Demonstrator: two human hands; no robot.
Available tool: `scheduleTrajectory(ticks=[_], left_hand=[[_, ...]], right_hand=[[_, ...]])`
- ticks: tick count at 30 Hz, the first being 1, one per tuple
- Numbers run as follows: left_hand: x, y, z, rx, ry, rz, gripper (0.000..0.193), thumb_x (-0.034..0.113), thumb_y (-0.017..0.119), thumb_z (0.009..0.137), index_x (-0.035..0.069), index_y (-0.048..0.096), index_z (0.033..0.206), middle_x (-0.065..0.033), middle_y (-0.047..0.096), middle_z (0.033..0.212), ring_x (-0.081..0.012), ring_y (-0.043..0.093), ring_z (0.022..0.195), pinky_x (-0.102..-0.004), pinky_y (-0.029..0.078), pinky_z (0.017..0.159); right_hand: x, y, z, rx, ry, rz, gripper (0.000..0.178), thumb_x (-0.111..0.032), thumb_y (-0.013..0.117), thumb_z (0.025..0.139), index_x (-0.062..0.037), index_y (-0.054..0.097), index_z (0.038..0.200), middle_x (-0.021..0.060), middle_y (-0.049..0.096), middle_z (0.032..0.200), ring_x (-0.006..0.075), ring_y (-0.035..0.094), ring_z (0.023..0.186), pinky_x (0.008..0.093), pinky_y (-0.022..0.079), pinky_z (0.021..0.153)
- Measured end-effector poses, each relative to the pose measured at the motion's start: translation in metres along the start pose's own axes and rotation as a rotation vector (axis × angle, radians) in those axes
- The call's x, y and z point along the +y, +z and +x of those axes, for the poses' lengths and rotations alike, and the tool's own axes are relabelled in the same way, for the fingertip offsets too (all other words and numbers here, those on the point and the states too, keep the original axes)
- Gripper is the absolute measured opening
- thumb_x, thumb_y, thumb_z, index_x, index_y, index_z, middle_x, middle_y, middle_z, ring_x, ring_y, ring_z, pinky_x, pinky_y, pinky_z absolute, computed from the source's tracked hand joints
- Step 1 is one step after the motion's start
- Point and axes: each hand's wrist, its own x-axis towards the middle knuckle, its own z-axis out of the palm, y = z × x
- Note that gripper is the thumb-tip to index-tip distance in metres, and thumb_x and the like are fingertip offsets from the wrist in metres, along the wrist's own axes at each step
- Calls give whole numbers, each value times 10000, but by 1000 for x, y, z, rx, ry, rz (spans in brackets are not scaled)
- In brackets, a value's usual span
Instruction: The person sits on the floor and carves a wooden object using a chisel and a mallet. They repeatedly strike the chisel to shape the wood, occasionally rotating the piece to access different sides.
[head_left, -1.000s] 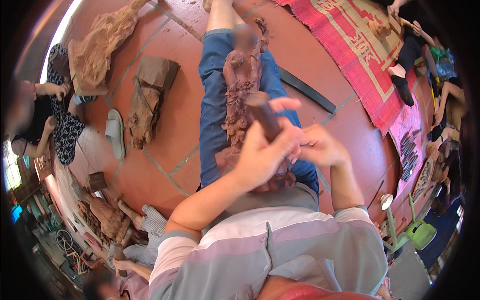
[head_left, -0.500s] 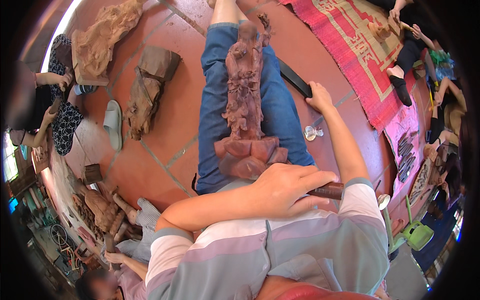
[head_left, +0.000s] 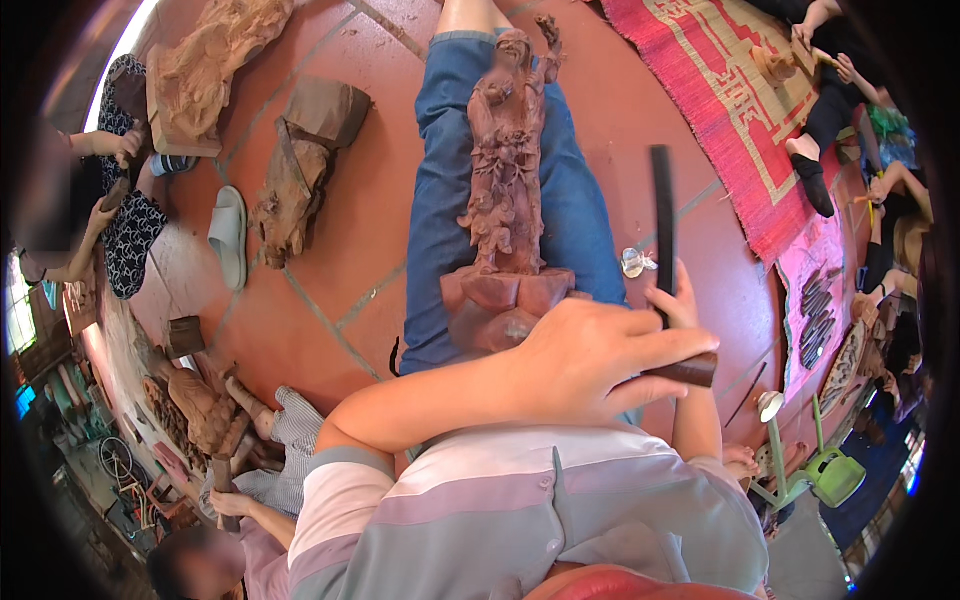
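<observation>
A reddish-brown carved wooden statue (head_left: 505,160) of a standing figure lies along my jeans-clad legs. Its blocky base (head_left: 510,295) points toward me. My left hand (head_left: 600,355) reaches across my body, just beyond the base, closed around a short brown wooden piece (head_left: 690,371) whose end sticks out past the fingers. Close by it, my right hand (head_left: 680,300) grips the lower end of a long dark flat bar (head_left: 664,215), which stands up and is slightly blurred. The left hand partly covers the right wrist area.
Left on the tiled floor are a rough wood block (head_left: 300,160), a grey-green slipper (head_left: 228,235) and a larger carving (head_left: 215,75). A small clear object (head_left: 635,262) lies right of my leg. Further right are a red mat (head_left: 700,100) and tools (head_left: 817,320) on pink cloth. Other people work around.
My right hand has lifted the dark bar from the floor and brought it back toward my left hand, turning it upright. The view has shifted slightly.
</observation>
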Motion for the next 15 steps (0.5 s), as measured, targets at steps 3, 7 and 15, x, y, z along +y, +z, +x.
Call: scheduleTrajectory(ticks=[3,7,15], left_hand=[[-5,5,11,104,67,107,490,194,749,709,126,614,1175,-31,556,740,-207,548,582,-323,438,518],[-18,12,22,188,79,234,465,163,740,704,116,612,1148,-30,554,774,-206,557,618,-314,451,537],[-34,18,34,282,54,410,391,201,738,695,133,624,1063,-10,542,762,-199,556,671,-332,424,585]], right_hand=[[15,-14,-28,83,-167,195,557,-89,744,730,-51,503,1231,18,584,914,95,585,823,227,485,704],[-32,-12,-48,144,-408,14,460,-53,725,705,-43,520,1116,31,567,966,112,572,871,262,478,789],[-36,2,-62,-18,-257,-15,449,97,597,673,-17,493,1095,53,521,857,132,541,753,264,472,673]])
